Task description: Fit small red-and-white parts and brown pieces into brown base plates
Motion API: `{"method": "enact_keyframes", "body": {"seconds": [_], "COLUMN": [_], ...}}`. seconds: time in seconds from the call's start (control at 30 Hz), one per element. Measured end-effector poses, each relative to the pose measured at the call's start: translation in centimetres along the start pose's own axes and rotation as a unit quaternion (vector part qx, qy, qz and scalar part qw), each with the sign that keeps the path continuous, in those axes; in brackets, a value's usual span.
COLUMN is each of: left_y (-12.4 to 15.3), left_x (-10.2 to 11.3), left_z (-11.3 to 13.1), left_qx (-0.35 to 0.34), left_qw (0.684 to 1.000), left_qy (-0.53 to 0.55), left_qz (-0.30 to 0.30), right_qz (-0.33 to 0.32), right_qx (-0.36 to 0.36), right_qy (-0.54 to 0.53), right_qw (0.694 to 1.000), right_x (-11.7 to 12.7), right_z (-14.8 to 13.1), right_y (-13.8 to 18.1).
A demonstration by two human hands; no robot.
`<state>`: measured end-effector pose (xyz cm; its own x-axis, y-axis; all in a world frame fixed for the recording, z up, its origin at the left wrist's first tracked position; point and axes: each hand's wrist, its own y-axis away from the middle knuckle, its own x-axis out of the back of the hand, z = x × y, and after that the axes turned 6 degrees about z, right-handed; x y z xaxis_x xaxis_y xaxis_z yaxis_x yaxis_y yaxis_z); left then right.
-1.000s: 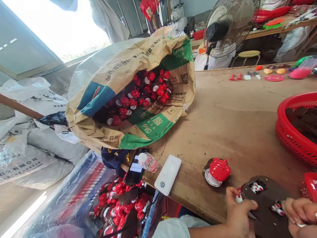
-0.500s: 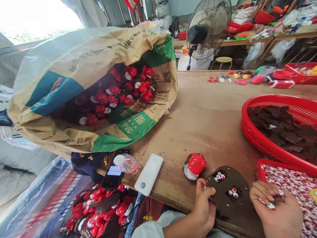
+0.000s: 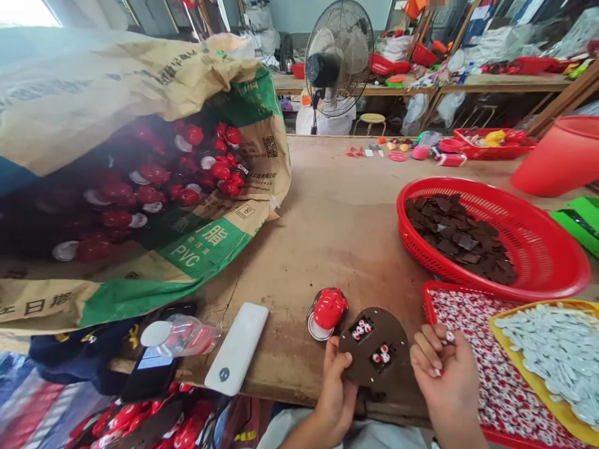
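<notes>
My left hand [image 3: 336,385] grips the edge of a dark brown rounded plastic plate [image 3: 397,337], thumb on top. Two square openings in the plate hold several small red-and-white beads [image 3: 381,357]. My right hand [image 3: 447,371] is curled just right of the plate, with a few of the same beads between its fingers; one shows at the fingertips. Beyond my left hand, a red and white figure on a dark base [image 3: 330,310] rests on the table.
A red tray of beads [image 3: 496,358], a yellow tray of white pieces [image 3: 500,319] and a red basket of brown plates [image 3: 552,262] stand at right. At left are a large paper sack [image 3: 243,231], a white phone [image 3: 238,349] and a bottle [image 3: 187,333]. Behind stands a fan [image 3: 339,59].
My view has turned to the right, so the sack shifts left and the yellow tray comes into sight. Both hands keep their hold on the plate and the beads.
</notes>
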<state>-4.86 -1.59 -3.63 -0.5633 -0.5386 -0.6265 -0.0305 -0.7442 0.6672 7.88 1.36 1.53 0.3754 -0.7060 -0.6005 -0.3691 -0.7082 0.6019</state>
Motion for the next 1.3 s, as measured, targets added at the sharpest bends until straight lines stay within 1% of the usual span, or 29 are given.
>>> {"method": "enact_keyframes", "body": {"seconds": [0.2,0.27,0.5,0.7,0.97,1.13,1.23,1.3], "left_y": [0.4,0.4,0.3,0.8,0.7,0.9,1.1,1.2], "left_x": [-0.1,-0.1,-0.2,-0.7,-0.4,-0.9,-1.1,-1.2], "left_z": [-0.5,-0.7,-0.7,-0.7,-0.8,-0.9,-1.0,-1.0], "left_qx": [-0.008,-0.012,-0.022,-0.014,-0.013,-0.018,-0.019,-0.015], "left_qw": [1.0,1.0,0.999,0.998,0.998,0.997,0.997,0.998], "left_qy": [-0.016,-0.016,-0.019,-0.041,-0.047,-0.057,-0.06,-0.06], "left_qz": [-0.012,-0.015,-0.023,-0.039,-0.046,-0.047,-0.036,-0.025], "right_qz": [-0.024,-0.04,-0.077,-0.096,-0.097,-0.106,-0.122,-0.128], "right_qx": [0.102,0.119,0.131,0.146,0.133,0.15,0.145,0.156], "right_qy": [0.048,0.053,0.053,0.049,0.047,0.086,0.13,0.136], "right_qw": [0.993,0.991,0.987,0.983,0.985,0.979,0.973,0.97], "right_x": [0.1,0.3,0.5,-0.7,-1.6,-2.3,-2.4,-2.3], "right_z": [0.9,1.2,0.9,0.7,0.6,2.1,3.2,3.2], "right_y": [0.8,0.8,0.4,0.5,0.5,0.5,0.5,0.5]}}
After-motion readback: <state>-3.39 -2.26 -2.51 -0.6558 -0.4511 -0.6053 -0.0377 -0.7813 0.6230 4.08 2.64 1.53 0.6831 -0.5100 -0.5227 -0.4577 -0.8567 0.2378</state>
